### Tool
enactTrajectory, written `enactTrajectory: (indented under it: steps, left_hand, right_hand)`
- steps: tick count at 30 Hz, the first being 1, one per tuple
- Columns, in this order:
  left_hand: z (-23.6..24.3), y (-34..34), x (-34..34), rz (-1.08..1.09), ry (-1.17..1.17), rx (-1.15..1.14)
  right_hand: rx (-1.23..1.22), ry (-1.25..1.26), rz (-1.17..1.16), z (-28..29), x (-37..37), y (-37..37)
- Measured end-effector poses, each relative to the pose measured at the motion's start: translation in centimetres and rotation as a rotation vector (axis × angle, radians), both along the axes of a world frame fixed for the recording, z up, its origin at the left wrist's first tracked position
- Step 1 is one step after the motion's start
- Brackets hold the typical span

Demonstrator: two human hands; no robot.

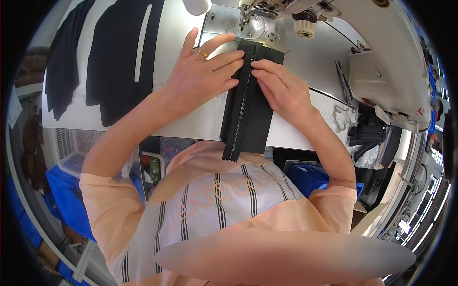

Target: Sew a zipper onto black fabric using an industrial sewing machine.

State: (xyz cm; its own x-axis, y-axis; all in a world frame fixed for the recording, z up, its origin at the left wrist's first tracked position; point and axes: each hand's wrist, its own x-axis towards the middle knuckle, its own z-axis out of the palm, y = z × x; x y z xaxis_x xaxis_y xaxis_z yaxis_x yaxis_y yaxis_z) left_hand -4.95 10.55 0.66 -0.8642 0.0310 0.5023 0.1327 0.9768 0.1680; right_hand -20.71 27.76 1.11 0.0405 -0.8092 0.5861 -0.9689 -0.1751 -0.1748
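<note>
Left hand (pixel 202 69), one of two hands in view, is spread with its fingers apart, some fingertips resting at the upper left edge of one black zipper (pixel 242 107); one gold-coloured ring (pixel 202 53) circles one of its fingers. Right hand (pixel 286 90) has thumb and forefinger together, pinched on the zipper near its upper end, just beside one small slider (pixel 253 58).

The zipper, with its one line of metal teeth, lies at a slight slant over one black fabric panel (pixel 261 112); how many layers that panel has, I cannot tell. Both lie at the middle of one white counter (pixel 191 119), their lower ends reaching past its near edge.

To the left are two more dark cloths: one narrow piece (pixel 69 62) and one wide piece (pixel 114 57) with one long white slot showing in it. At the upper right stands one sewing machine (pixel 396 62), bearing one ridged cream knob (pixel 305 28); near it are one round disc (pixel 272 37) with holes, one slim dark tool (pixel 342 83) and one pale tangled cord (pixel 344 119). Lower down, at least two blue bins (pixel 67 195) show, one on each side
</note>
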Motion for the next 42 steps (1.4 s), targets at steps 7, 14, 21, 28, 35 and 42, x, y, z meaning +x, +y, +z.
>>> enactTrajectory:
  steps: [7, 14, 21, 28, 35, 42]
  left_hand:
    - [0.2, 0.0, 0.3, 0.024, -0.036, 0.081]
    - [-0.1, 0.1, 0.1, 0.099, -0.002, 0.06]
    - [-0.1, 0.0, 0.1, 0.067, 0.031, 0.033]
    - [0.6, -0.1, 0.0, 0.082, 0.016, -0.06]
    - [0.1, -0.9, -0.8, 0.055, -0.023, -0.052]
    - [0.1, -0.8, -0.6, 0.057, -0.197, -0.074]
  right_hand:
    - [0.065, -0.026, -0.029, -0.2, 0.1, -0.9]
    - [0.05, -0.003, -0.039, -0.3, 0.2, -0.8]
    - [-0.026, 0.035, -0.036, 0.1, 0.2, -1.2]
    - [-0.001, 0.035, -0.054, -0.1, 0.2, -0.8]
    - [0.086, -0.044, -0.148, 0.8, 0.1, -1.6]
    - [0.088, -0.015, -0.102, -1.1, -1.0, -1.0]
